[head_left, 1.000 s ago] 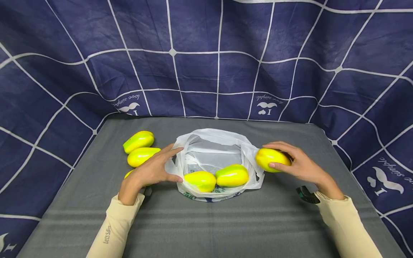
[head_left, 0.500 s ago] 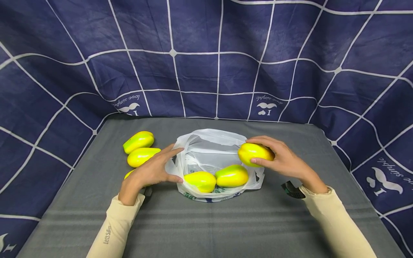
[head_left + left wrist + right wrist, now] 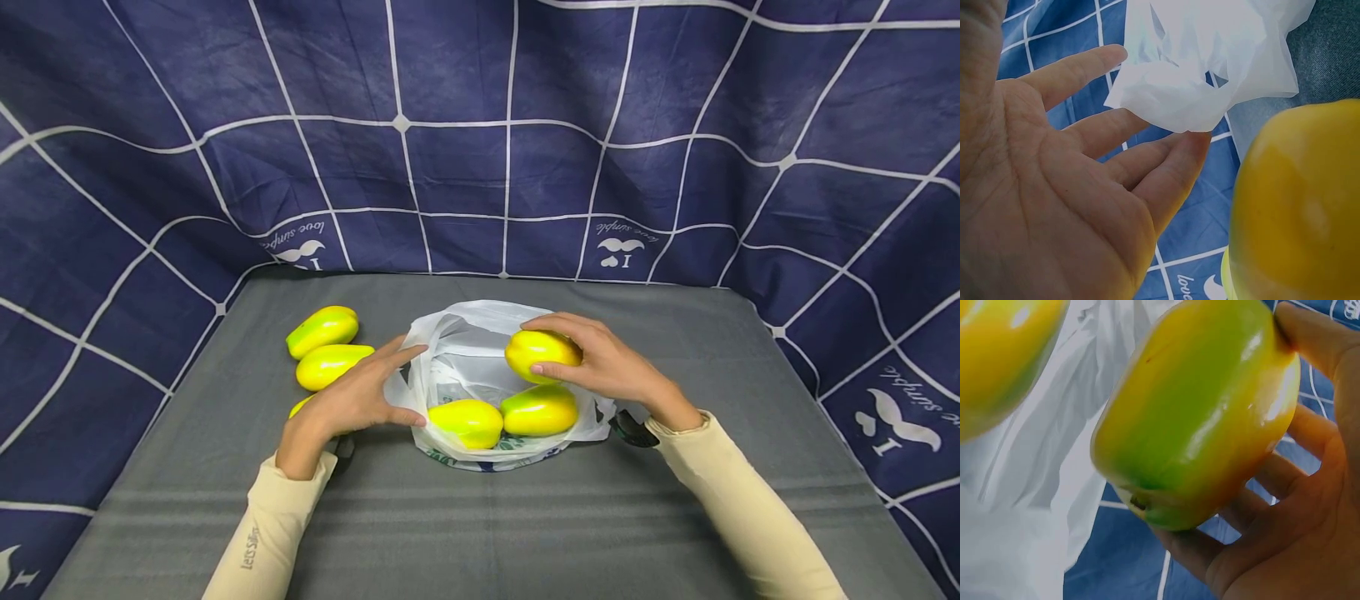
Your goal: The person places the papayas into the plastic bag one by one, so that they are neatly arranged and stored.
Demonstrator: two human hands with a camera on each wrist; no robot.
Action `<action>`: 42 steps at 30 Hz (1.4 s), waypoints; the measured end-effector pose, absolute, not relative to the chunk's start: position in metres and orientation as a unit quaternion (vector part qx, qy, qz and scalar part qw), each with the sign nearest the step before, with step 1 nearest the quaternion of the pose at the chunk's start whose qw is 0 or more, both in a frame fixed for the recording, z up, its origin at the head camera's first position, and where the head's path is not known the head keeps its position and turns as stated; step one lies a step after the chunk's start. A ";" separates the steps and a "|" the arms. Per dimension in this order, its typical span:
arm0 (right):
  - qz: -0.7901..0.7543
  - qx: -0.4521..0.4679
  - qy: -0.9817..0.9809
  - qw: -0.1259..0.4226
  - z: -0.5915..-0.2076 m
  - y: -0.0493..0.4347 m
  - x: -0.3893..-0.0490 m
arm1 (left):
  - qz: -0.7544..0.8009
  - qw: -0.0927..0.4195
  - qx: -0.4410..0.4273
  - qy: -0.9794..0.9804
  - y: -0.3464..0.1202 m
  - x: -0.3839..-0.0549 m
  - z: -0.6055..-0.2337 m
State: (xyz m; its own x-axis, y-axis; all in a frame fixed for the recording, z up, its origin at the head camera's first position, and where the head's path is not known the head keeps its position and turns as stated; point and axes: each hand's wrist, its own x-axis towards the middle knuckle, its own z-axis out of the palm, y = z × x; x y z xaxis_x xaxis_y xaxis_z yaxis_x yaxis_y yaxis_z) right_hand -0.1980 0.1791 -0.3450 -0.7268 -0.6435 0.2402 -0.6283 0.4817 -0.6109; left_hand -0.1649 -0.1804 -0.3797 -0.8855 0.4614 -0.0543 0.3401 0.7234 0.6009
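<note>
My right hand (image 3: 611,367) grips a yellow papaya (image 3: 540,357) over the right part of a white plastic bag (image 3: 491,310). In the right wrist view the held papaya (image 3: 1191,419) shows a green band and a dark stem end, with fingers behind it. Inside the bag lie two papayas, one at the left (image 3: 467,423) and one at the right (image 3: 542,410). My left hand (image 3: 348,404) touches the bag's left rim with spread fingers. The left wrist view shows the bag (image 3: 1210,44) against these fingertips, and a papaya (image 3: 1300,200) large at the right.
Left of the bag lie a far papaya (image 3: 322,330) and a nearer papaya (image 3: 330,365). A third papaya (image 3: 298,406) is mostly hidden behind my left hand. A dark blue checked cloth (image 3: 450,167) hangs around the grey table (image 3: 487,533).
My right hand has carried its papaya leftward from beside the bag's right rim to above the bag's inside. My left hand and the other papayas have stayed put.
</note>
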 end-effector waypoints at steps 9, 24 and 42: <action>-0.334 -0.386 0.860 0.006 -0.349 0.149 -0.204 | 0.302 0.094 0.223 0.922 -0.180 -0.165 -0.380; -0.297 -0.421 0.856 0.025 -0.365 0.106 -0.205 | 0.311 0.105 0.219 0.919 -0.180 -0.166 -0.379; -0.265 -0.392 0.880 0.034 -0.381 0.065 -0.206 | 0.311 0.105 0.225 0.917 -0.181 -0.167 -0.380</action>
